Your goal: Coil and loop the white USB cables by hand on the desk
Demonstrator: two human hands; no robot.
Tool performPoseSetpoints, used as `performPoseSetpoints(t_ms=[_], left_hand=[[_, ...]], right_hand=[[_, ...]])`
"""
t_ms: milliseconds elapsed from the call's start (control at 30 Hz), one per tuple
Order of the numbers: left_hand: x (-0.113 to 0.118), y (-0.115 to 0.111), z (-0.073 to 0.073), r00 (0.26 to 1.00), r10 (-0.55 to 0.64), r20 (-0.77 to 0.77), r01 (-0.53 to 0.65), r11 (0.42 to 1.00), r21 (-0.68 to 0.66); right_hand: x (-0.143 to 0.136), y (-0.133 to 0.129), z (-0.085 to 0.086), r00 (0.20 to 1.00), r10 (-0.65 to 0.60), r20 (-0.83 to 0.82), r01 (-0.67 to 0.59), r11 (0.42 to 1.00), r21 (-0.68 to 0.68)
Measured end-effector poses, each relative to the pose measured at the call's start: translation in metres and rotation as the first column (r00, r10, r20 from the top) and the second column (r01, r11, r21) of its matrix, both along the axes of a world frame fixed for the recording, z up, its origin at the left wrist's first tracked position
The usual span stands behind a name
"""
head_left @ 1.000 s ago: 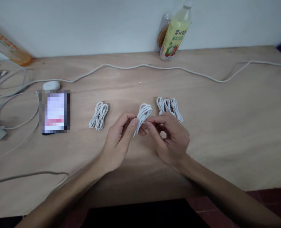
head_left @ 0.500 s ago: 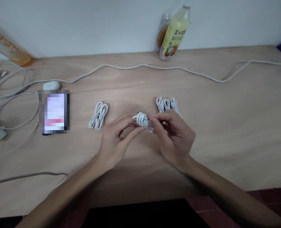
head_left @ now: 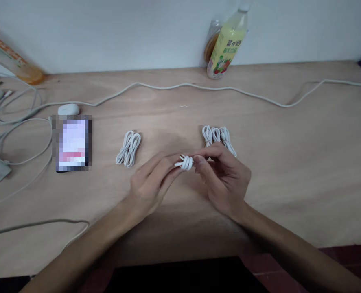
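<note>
A small coiled white cable [head_left: 187,163] is held between both hands above the wooden table. My left hand [head_left: 152,182] grips its left side, fingers bent around it. My right hand [head_left: 224,178] pinches the right side between thumb and index finger. Beyond my right hand lie several bundled white cables [head_left: 216,134], partly hidden by its fingers. Two more white cable bundles [head_left: 128,148] rest side by side to the left of my left hand.
A phone [head_left: 73,144] and a white case [head_left: 68,110] lie at the left. A yellow-green bottle [head_left: 227,44] leans at the wall. One long white cable [head_left: 184,85] crosses the back; an orange-labelled bottle [head_left: 15,59] stands back left.
The held coil has turned and sits slightly lower. My left thumb has moved from the front of the coil. The whole view has shifted slightly.
</note>
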State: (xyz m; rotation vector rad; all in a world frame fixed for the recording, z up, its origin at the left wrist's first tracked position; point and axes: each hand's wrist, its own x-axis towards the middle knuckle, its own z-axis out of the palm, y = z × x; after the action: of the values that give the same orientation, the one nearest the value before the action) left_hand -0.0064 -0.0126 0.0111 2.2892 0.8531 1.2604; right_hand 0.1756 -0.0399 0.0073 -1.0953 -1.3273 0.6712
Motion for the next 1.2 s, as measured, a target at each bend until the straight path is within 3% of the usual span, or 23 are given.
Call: performPoseSetpoints(t_ms=[267, 433, 600, 800, 1000, 1200], left_hand=[[-0.012, -0.003, 0.007, 0.993, -0.067, -0.093, 0.068, 0.998, 0.015], [-0.005, -0.006, 0.004, 0.999, -0.006, 0.034, 0.007, 0.999, -0.035], [0.008, -0.005, -0.003, 0.972, 0.094, 0.217, -0.029, 0.958, -0.286], [0.010, -0.004, -0.004, 0.952, 0.073, 0.298, 0.088, 0.866, -0.493], [0.010, -0.004, -0.005, 0.960, 0.069, 0.271, 0.073, 0.873, -0.483], [0.010, -0.002, -0.003, 0.962, 0.070, 0.264, 0.062, 0.886, -0.460]], right_hand=[[0.000, -0.003, 0.001, 0.997, 0.013, -0.075, -0.011, 1.000, 0.024], [0.000, 0.000, -0.001, 0.993, 0.002, -0.121, -0.003, 1.000, -0.009], [0.002, 0.002, 0.001, 0.996, 0.048, -0.070, -0.050, 0.998, -0.025], [0.002, 0.004, -0.001, 0.999, 0.032, -0.034, -0.034, 0.998, -0.055], [0.003, 0.004, 0.000, 0.999, 0.011, 0.038, -0.010, 0.999, -0.044], [0.007, 0.006, 0.000, 0.979, -0.031, 0.201, 0.015, 0.997, 0.077]])
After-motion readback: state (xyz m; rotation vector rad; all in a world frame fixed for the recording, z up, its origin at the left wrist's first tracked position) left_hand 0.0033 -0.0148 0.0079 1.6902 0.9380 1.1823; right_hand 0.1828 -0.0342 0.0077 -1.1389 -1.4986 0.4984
